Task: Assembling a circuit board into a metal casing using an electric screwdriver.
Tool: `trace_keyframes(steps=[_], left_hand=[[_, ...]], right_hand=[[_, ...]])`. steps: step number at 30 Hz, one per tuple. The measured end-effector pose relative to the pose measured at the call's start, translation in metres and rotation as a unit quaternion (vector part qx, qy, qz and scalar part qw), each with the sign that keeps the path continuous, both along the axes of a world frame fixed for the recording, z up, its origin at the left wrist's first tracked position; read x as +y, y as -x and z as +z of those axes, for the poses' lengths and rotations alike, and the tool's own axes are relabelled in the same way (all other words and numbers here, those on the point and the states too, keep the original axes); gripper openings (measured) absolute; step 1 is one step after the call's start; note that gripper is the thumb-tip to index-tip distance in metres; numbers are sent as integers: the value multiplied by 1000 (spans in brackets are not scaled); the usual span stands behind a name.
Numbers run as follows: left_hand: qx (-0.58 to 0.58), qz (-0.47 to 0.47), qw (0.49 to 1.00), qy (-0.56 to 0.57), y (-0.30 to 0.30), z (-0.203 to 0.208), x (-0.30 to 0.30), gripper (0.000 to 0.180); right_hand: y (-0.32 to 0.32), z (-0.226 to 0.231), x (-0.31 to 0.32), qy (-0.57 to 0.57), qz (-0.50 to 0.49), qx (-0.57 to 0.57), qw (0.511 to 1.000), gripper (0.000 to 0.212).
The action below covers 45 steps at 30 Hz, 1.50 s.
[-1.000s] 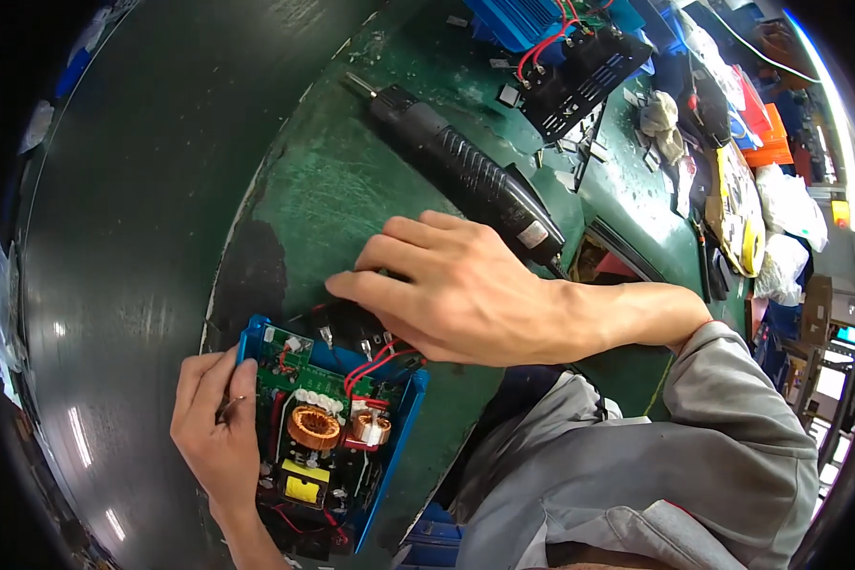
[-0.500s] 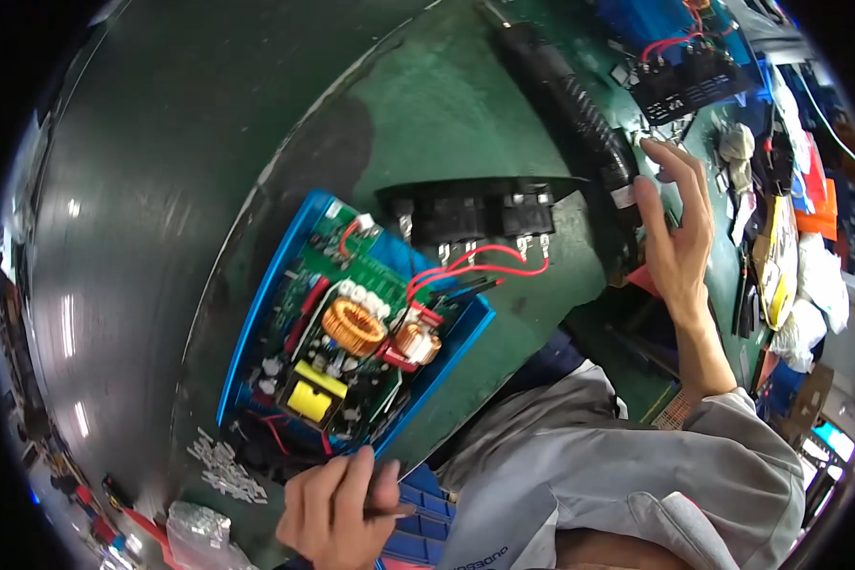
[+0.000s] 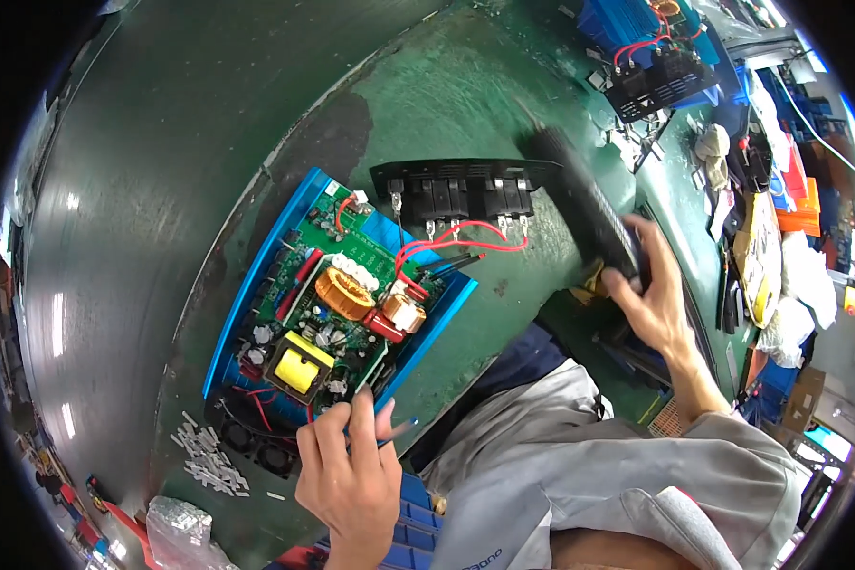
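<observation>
My right hand is closed round the rear end of a black electric screwdriver, whose thin bit points to the far left and is blurred. My left hand is at the near edge of a blue metal case, its fingers pinched on a thin piece with a blue tip, too small to name. Inside the case lies a green circuit board with copper coils and a yellow transformer. Red wires run from it to a black end panel with sockets.
Small pale strips lie left of the case, beside a clear plastic bag. Blue bins are below my left hand. A second blue case with a black panel stands at the far right, near cloths and bags.
My right hand has closed on the screwdriver, which has shifted slightly and blurred. My left hand has moved a little up and right, its fingers nearer the case.
</observation>
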<state>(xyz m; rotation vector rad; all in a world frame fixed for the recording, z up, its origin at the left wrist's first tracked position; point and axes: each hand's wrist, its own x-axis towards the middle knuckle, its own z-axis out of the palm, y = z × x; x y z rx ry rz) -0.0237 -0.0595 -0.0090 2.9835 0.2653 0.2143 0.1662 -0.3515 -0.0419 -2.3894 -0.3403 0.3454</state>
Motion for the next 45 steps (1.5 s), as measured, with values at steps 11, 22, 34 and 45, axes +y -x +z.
trace_keyframes(steps=[11,22,34,45], left_hand=[[-64,-6,998,25,-15,-9,-8,20],[-42,-14,999,15,-9,-12,0,17],[-12,-10,1000,18,1,-13,7,22],[-14,-5,1000,12,-6,-9,0,20]], right_hand=[[118,-34,-23,-212,32,388,897,46],[133,-34,9,-226,183,337,895,53],[129,-41,11,-249,199,337,886,48],[132,-43,10,-247,187,302,902,48]])
